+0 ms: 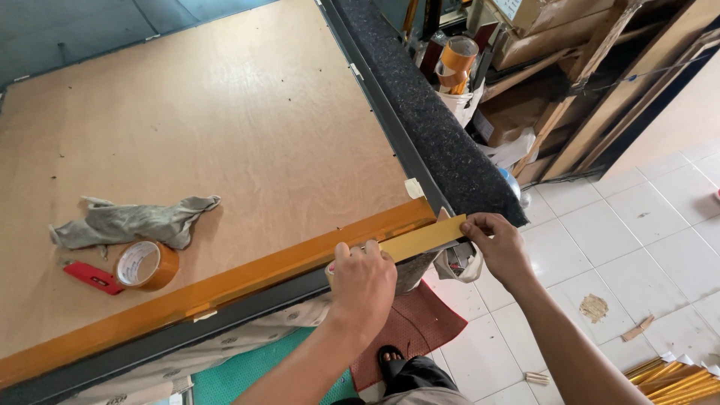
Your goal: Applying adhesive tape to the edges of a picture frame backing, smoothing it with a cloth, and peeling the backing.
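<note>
A large brown backing board (225, 112) lies in a dark frame (390, 127) on a table. A band of glossy brown tape (247, 277) runs along its near edge. My left hand (364, 281) presses down on the tape near the board's right corner, apparently with a tape roll under the palm. My right hand (499, 244) pinches the free end of a yellowish tape strip (424, 236) stretched past the corner.
A grey rag (135, 221), a brown tape roll (146, 264) and a red cutter (94, 277) lie on the board's left side. Dark felt (442, 142) covers the table edge. Shelves with tape rolls (457, 60) and boxes stand at the right. Gold mouldings (675, 379) lie on the tiled floor.
</note>
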